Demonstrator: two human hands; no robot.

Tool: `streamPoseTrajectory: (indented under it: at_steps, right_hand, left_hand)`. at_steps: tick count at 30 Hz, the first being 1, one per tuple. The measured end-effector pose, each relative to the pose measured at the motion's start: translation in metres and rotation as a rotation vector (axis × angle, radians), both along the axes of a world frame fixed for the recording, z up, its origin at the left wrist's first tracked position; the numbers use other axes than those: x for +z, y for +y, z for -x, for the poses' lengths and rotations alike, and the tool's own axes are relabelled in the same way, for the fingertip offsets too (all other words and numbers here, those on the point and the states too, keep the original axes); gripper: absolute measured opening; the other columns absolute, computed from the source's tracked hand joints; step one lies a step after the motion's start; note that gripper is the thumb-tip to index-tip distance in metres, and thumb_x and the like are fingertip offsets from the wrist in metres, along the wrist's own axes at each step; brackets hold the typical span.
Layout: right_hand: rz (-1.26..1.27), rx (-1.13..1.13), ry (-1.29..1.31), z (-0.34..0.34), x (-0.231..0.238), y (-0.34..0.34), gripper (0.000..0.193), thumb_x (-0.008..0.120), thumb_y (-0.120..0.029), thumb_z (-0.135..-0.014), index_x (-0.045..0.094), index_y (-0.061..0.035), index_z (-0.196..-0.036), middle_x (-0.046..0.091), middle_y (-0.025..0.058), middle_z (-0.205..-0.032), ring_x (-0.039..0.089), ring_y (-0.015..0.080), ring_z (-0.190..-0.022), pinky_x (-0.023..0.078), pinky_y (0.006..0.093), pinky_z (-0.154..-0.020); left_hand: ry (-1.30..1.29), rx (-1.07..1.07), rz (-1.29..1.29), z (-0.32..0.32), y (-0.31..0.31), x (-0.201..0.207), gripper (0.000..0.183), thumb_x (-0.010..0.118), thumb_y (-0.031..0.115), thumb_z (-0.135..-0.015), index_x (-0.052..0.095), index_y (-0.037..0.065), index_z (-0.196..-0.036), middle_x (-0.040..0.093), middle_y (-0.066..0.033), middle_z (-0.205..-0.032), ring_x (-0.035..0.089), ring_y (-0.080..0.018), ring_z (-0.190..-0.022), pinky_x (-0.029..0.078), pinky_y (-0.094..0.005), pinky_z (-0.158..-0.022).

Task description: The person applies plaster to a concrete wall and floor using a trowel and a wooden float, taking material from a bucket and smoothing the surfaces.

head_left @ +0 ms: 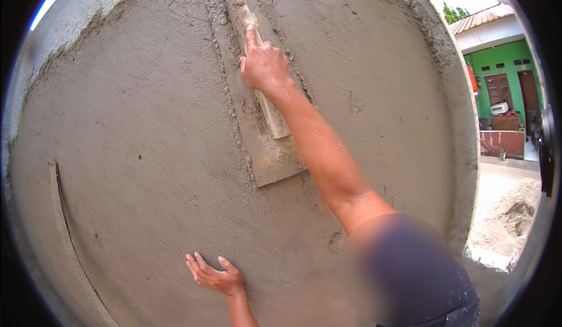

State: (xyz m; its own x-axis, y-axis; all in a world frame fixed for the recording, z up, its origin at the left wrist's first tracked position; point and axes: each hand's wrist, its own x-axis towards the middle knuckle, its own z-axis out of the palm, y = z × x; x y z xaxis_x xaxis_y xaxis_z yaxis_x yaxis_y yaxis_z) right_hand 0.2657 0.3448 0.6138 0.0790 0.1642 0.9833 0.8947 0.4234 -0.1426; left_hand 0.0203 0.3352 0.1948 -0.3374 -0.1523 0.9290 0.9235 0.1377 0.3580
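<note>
A long rectangular plastering float [266, 166] lies flat against a wall of wet grey mortar [158, 122]. Its raised bar handle runs along the middle, smeared with mortar. My right hand [265, 65] is closed around the upper part of that handle, the index finger stretched along it. Mortar has gathered in ridges along both long edges of the float. Lower down, my left hand [216, 275] is against the wall with its fingers extended and thumb apart, holding nothing. Part of my right arm is covered by a dark sleeve, blurred in the picture.
A thin strip [69, 239] stands on the wall at the lower left. Rougher mortar borders the upper left and right edges. Beyond the right edge are a sand heap [508, 224] and a green building [509, 64] with a corrugated roof.
</note>
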Motion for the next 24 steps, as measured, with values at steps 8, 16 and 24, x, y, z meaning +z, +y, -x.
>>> streamPoseTrajectory:
  at_steps: [8,16,24]
  right_hand:
    - [-0.046,-0.081,0.034,-0.022,0.120,-0.004,0.071,0.050,-0.032,-0.094,0.017,-0.0143,-0.153,0.058,0.0176,-0.128,0.056,0.0337,-0.119,0.048,0.0442,-0.100]
    - [0.085,0.046,-0.019,-0.009,-0.002,0.002,0.074,0.053,-0.034,-0.093,0.018,-0.0112,-0.153,0.058,0.0276,-0.121,0.061,0.0390,-0.110,0.053,0.0462,-0.089]
    - [-0.063,0.000,0.121,-0.039,0.151,0.001,0.048,0.064,-0.024,-0.086,0.056,-0.0090,-0.131,0.065,0.0142,-0.120,0.063,0.0260,-0.111,0.054,0.0375,-0.092]
  left_hand:
    - [-0.032,0.012,0.016,-0.007,-0.006,0.004,0.057,0.044,0.038,-0.096,0.042,0.000,-0.137,0.039,-0.0191,-0.146,0.037,-0.0376,-0.136,0.030,-0.0519,-0.107]
    - [-0.044,0.005,0.011,0.004,0.001,-0.002,0.056,0.043,0.036,-0.095,0.040,0.004,-0.140,0.037,-0.0161,-0.148,0.033,-0.0357,-0.138,0.024,-0.0550,-0.111]
    - [-0.032,-0.014,0.007,-0.005,-0.003,0.000,0.054,0.044,0.035,-0.094,0.041,0.003,-0.138,0.038,-0.0181,-0.147,0.034,-0.0362,-0.138,0.024,-0.0545,-0.111]
